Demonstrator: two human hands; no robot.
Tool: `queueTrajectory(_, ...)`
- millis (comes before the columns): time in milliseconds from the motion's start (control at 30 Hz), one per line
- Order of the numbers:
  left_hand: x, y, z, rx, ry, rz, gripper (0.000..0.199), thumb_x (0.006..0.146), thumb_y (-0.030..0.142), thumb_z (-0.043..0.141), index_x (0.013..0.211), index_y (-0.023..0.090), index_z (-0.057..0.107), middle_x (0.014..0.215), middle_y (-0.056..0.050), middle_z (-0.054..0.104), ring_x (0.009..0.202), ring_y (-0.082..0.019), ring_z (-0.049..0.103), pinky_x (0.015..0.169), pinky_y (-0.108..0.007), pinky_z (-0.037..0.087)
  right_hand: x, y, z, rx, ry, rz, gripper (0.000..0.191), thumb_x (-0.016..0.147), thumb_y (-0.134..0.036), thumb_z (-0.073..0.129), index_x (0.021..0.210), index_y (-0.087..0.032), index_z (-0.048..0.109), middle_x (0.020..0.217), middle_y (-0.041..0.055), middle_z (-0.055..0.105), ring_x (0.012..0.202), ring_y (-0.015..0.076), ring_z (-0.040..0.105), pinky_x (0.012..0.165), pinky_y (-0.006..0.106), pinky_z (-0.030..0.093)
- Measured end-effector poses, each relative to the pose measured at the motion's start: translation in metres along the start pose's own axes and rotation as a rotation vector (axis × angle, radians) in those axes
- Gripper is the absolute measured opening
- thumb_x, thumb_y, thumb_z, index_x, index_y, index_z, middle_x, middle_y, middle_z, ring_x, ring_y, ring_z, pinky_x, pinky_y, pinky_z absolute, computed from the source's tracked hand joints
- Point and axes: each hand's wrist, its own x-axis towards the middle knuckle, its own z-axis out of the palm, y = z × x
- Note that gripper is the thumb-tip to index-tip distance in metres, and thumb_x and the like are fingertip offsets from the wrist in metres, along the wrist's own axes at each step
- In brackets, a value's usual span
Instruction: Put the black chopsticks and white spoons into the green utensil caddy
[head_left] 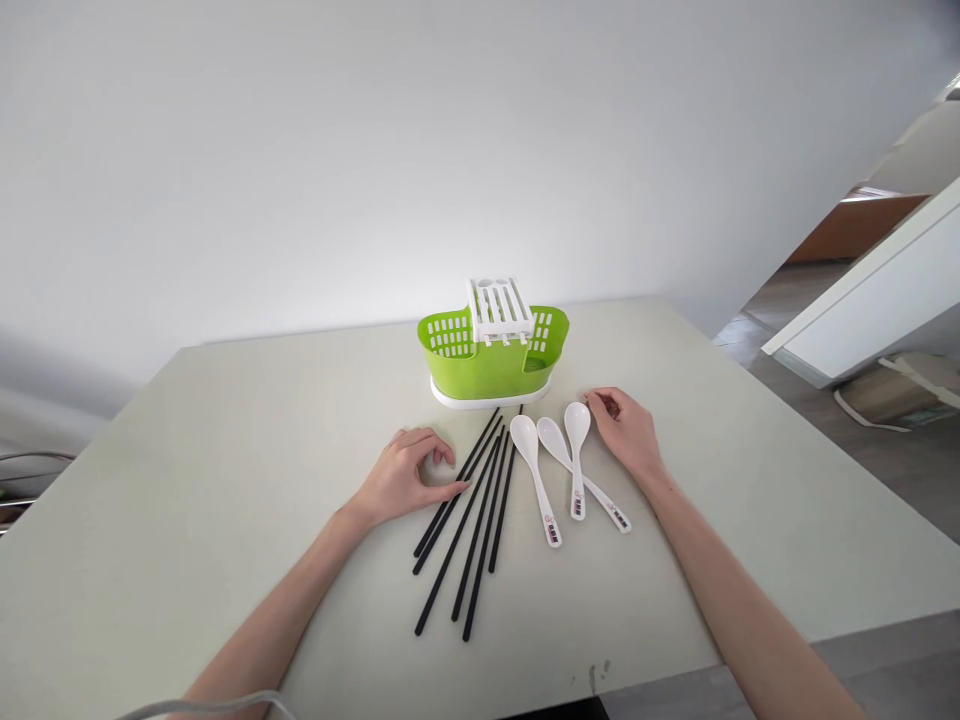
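My left hand rests on the table left of a fan of several black chopsticks. Its thumb reaches over the nearest sticks, the fingers are curved with a gap to the thumb, and nothing is in its grasp. Right of the chopsticks lie three white spoons: one alone, and one crossing over another. My right hand lies just right of the spoon bowls, loosely closed, thumb and index tips close together, with nothing visible in it. Behind stands a green basket with a white slotted rack across its top.
The pale table meets a white wall at the back. A grey cable crosses my left forearm at the bottom. Beyond the table's right edge are a white panel and the floor. Small dark marks show near the front edge.
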Motion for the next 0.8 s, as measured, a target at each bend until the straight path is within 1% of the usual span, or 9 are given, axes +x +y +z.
queueTrajectory(133,0.000,0.001,0.000,-0.005,0.002,0.000,0.031,0.082,0.052,0.080,0.091,0.024,0.070,0.092,-0.003,0.071,0.084,-0.020,0.065,0.087,-0.037,0.049,-0.001,-0.001,0.000,-0.005,0.008,-0.007,0.034,0.093,-0.052,0.056,0.097,-0.023,0.074,0.099,0.0080,0.079,0.084,0.0237,0.068,0.086,0.039,0.050)
queueTrajectory(300,-0.002,0.000,-0.005,-0.042,-0.028,-0.020,0.022,0.081,0.042,0.079,0.094,0.025,0.074,0.092,-0.003,0.071,0.086,-0.021,0.065,0.091,-0.039,0.050,-0.001,0.000,0.000,0.000,0.007,-0.010,0.035,0.092,-0.052,0.056,0.097,-0.023,0.074,0.101,0.0083,0.080,0.086,0.0243,0.068,0.086,0.040,0.050)
queueTrajectory(367,-0.004,-0.002,-0.010,-0.075,-0.063,-0.021,0.019,0.083,0.040,0.078,0.094,0.026,0.075,0.091,-0.003,0.071,0.084,-0.020,0.064,0.090,-0.039,0.052,-0.001,0.000,0.000,-0.003,0.005,-0.007,0.034,0.092,-0.051,0.056,0.097,-0.023,0.075,0.101,0.0081,0.080,0.087,0.0245,0.069,0.086,0.040,0.050)
queueTrajectory(433,-0.006,-0.004,-0.018,-0.099,-0.099,-0.023,0.017,0.084,0.039,0.076,0.093,0.025,0.077,0.091,-0.004,0.071,0.082,-0.020,0.063,0.086,-0.037,0.053,-0.001,0.000,0.000,-0.005,-0.001,-0.003,0.033,0.092,-0.051,0.056,0.097,-0.023,0.075,0.101,0.0076,0.079,0.087,0.0242,0.069,0.086,0.040,0.049)
queueTrajectory(500,-0.008,-0.006,-0.027,-0.103,-0.130,-0.034,0.014,0.084,0.037,0.074,0.092,0.026,0.077,0.093,-0.004,0.072,0.083,-0.020,0.063,0.081,-0.035,0.054,-0.001,0.000,0.000,-0.008,-0.003,0.001,0.033,0.092,-0.051,0.056,0.097,-0.023,0.075,0.100,0.0072,0.079,0.087,0.0241,0.069,0.085,0.039,0.049)
queueTrajectory(600,-0.012,-0.009,-0.039,-0.079,-0.160,-0.052,0.011,0.082,0.032,0.074,0.092,0.027,0.077,0.095,-0.003,0.073,0.085,-0.020,0.065,0.079,-0.033,0.055,-0.001,0.000,0.000,-0.012,-0.003,0.003,0.033,0.091,-0.051,0.056,0.096,-0.023,0.075,0.098,0.0072,0.079,0.085,0.0242,0.069,0.084,0.039,0.049)
queueTrajectory(700,-0.014,-0.013,-0.044,-0.028,-0.137,-0.070,0.011,0.082,0.031,0.073,0.091,0.027,0.077,0.092,-0.002,0.072,0.081,-0.019,0.064,0.076,-0.032,0.054,-0.002,0.000,0.000,-0.006,-0.008,-0.004,0.032,0.092,-0.050,0.056,0.096,-0.024,0.074,0.099,0.0069,0.079,0.086,0.0241,0.069,0.085,0.039,0.049)
queueTrajectory(800,-0.016,-0.017,-0.042,0.016,-0.065,-0.090,0.012,0.085,0.036,0.071,0.091,0.025,0.076,0.088,-0.002,0.070,0.074,-0.017,0.062,0.070,-0.030,0.053,-0.002,0.001,0.000,-0.001,-0.004,-0.007,0.032,0.092,-0.050,0.057,0.096,-0.023,0.075,0.101,0.0072,0.079,0.087,0.0242,0.069,0.087,0.040,0.049)
